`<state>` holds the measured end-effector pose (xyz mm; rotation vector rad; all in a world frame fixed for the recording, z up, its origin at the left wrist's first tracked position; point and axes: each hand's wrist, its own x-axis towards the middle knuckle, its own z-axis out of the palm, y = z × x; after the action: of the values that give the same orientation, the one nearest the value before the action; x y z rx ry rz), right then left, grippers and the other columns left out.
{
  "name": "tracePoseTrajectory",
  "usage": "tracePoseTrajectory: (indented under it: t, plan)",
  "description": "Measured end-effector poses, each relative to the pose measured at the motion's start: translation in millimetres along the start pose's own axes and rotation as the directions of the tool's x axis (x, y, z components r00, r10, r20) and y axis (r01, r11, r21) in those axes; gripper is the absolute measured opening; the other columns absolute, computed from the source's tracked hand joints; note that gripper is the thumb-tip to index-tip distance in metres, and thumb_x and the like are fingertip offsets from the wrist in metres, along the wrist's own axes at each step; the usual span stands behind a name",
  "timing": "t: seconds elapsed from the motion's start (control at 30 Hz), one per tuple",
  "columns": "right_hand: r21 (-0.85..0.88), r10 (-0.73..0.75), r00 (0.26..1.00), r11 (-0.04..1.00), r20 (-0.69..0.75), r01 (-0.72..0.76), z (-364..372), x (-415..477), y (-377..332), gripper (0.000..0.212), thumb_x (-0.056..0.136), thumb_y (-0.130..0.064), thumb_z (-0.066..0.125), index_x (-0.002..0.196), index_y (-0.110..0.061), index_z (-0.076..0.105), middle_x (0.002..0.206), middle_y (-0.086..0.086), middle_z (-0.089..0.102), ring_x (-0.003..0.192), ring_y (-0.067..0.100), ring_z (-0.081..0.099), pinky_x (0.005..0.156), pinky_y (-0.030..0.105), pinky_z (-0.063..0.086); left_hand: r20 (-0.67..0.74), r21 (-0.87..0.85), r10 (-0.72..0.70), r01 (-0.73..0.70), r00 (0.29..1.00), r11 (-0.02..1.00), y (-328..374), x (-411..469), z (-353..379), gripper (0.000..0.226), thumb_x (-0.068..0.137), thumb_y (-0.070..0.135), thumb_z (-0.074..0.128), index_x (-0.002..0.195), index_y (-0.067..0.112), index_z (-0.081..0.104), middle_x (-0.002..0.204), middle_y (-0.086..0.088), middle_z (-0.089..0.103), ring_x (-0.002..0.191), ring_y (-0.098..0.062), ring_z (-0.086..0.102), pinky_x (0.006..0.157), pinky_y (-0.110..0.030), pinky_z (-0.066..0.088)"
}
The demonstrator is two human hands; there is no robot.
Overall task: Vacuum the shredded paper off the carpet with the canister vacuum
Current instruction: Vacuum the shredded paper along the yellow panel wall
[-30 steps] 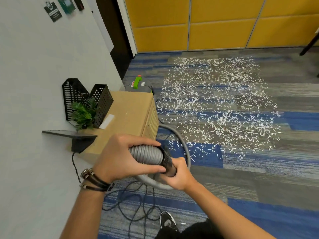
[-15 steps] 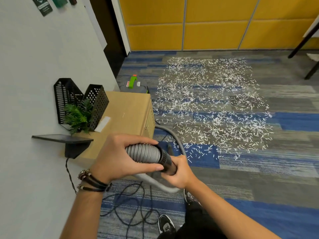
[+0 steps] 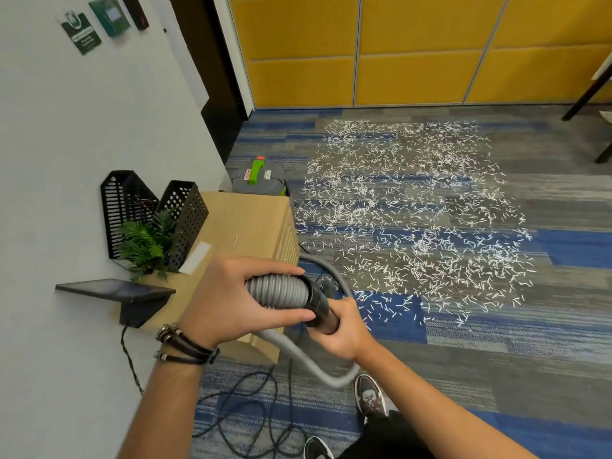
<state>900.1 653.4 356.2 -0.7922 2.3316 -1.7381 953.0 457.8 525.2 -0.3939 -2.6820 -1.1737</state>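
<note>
White shredded paper (image 3: 410,220) lies scattered over a wide patch of the blue and grey carpet (image 3: 496,369) ahead of me. The grey canister vacuum (image 3: 258,180) with a green handle stands on the floor behind a wooden cabinet. Its ribbed grey hose (image 3: 281,291) loops from there to my hands. My left hand (image 3: 231,299) grips the ribbed hose end. My right hand (image 3: 344,329) grips the black cuff and tube (image 3: 319,306) joined to it. The tube's far end is hidden by my right hand.
A wooden cabinet (image 3: 245,226) stands against the left wall, with black mesh holders (image 3: 185,210) and a small plant (image 3: 145,243) on it. A dark shelf (image 3: 112,289) sticks out from the wall. Black cable (image 3: 245,422) coils by my shoes. A table leg (image 3: 586,91) stands far right.
The view has shifted slightly and my right foot has stepped forward. Both hands keep the same hold on the hose and tube.
</note>
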Motion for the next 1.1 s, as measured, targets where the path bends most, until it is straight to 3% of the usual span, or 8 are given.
tracePoseTrajectory:
  t: [0.13, 0.3, 0.5, 0.6, 0.73, 0.9, 1.03, 1.1]
  plan:
    - [0.044, 0.023, 1.0, 0.999, 0.003, -0.023, -4, 4, 1, 0.033, 0.071, -0.004, 0.072, 0.063, -0.023, 0.047, 0.054, -0.011, 0.04, 0.052, 0.003, 0.034, 0.05, 0.026, 0.028, 0.015, -0.025, 0.019, -0.019, 1.0, 1.0, 1, 16, -5, 0.051, 0.06, 0.047, 0.099, 0.104, 0.028, 0.082, 0.103, 0.018, 0.079, 0.096, -0.001, 0.076, 0.085, -0.028, 0.063]
    - [0.036, -0.035, 0.999, 0.999, -0.013, 0.036, -25, 25, -5, 0.037, 0.069, -0.005, 0.071, 0.068, -0.034, 0.049, 0.052, -0.016, 0.04, 0.048, 0.001, 0.036, 0.051, 0.019, 0.029, -0.084, 0.024, 0.098, -0.096, 0.992, 0.995, 6, 34, -10, 0.05, 0.067, 0.051, 0.094, 0.109, 0.028, 0.078, 0.104, 0.017, 0.077, 0.093, 0.001, 0.075, 0.083, -0.02, 0.06]
    - [0.019, -0.023, 0.999, 1.0, -0.045, 0.024, -30, 40, 10, 0.033, 0.069, 0.0, 0.072, 0.064, -0.024, 0.05, 0.051, -0.014, 0.039, 0.048, 0.002, 0.033, 0.051, 0.02, 0.028, -0.047, 0.081, 0.079, -0.075, 0.996, 0.994, 0, 50, -3, 0.05, 0.069, 0.052, 0.093, 0.11, 0.027, 0.079, 0.106, 0.017, 0.078, 0.095, 0.003, 0.074, 0.083, -0.027, 0.063]
    - [0.039, 0.01, 0.998, 0.999, -0.067, -0.007, -26, 43, 12, 0.034, 0.067, 0.002, 0.072, 0.063, -0.021, 0.048, 0.051, -0.004, 0.042, 0.049, 0.003, 0.034, 0.05, 0.022, 0.028, -0.029, 0.101, 0.079, -0.076, 0.996, 0.992, -1, 58, 0, 0.051, 0.069, 0.051, 0.095, 0.109, 0.022, 0.081, 0.106, 0.016, 0.078, 0.096, 0.004, 0.074, 0.084, -0.026, 0.062]
    - [0.057, 0.002, 0.998, 0.998, -0.064, 0.002, -26, 47, 12, 0.055, 0.065, 0.012, 0.076, 0.068, -0.037, 0.049, 0.051, -0.012, 0.042, 0.047, 0.0, 0.037, 0.051, 0.012, 0.027, -0.01, 0.126, 0.116, -0.114, 0.993, 0.985, 3, 67, -3, 0.05, 0.067, 0.046, 0.097, 0.107, 0.02, 0.082, 0.105, 0.014, 0.078, 0.093, 0.004, 0.074, 0.084, -0.021, 0.06]
    - [0.067, -0.012, 1.0, 0.998, -0.026, 0.013, -36, 43, 11, 0.043, 0.069, 0.002, 0.073, 0.069, -0.034, 0.049, 0.053, -0.009, 0.039, 0.049, 0.005, 0.034, 0.05, 0.025, 0.029, 0.01, 0.035, 0.098, -0.098, 0.995, 0.995, 1, 69, 3, 0.052, 0.066, 0.049, 0.095, 0.109, 0.025, 0.079, 0.105, 0.016, 0.078, 0.094, 0.002, 0.075, 0.083, -0.021, 0.06]
    - [0.056, -0.001, 1.0, 0.998, -0.001, 0.001, -44, 35, 11, 0.03, 0.071, -0.005, 0.072, 0.066, -0.024, 0.049, 0.053, -0.01, 0.038, 0.049, 0.008, 0.034, 0.05, 0.027, 0.029, 0.028, 0.006, 0.094, -0.094, 0.995, 0.996, 2, 64, 7, 0.054, 0.065, 0.05, 0.095, 0.11, 0.025, 0.079, 0.107, 0.015, 0.078, 0.096, 0.001, 0.075, 0.083, -0.022, 0.061]
    - [0.048, 0.001, 1.0, 0.999, 0.012, -0.001, -46, 29, 12, 0.033, 0.072, 0.0, 0.073, 0.066, -0.023, 0.05, 0.053, -0.011, 0.039, 0.049, 0.008, 0.034, 0.051, 0.027, 0.029, 0.033, -0.009, 0.089, -0.088, 0.996, 0.996, 2, 61, 5, 0.054, 0.065, 0.049, 0.096, 0.11, 0.024, 0.079, 0.107, 0.015, 0.078, 0.095, 0.001, 0.076, 0.083, -0.023, 0.061]
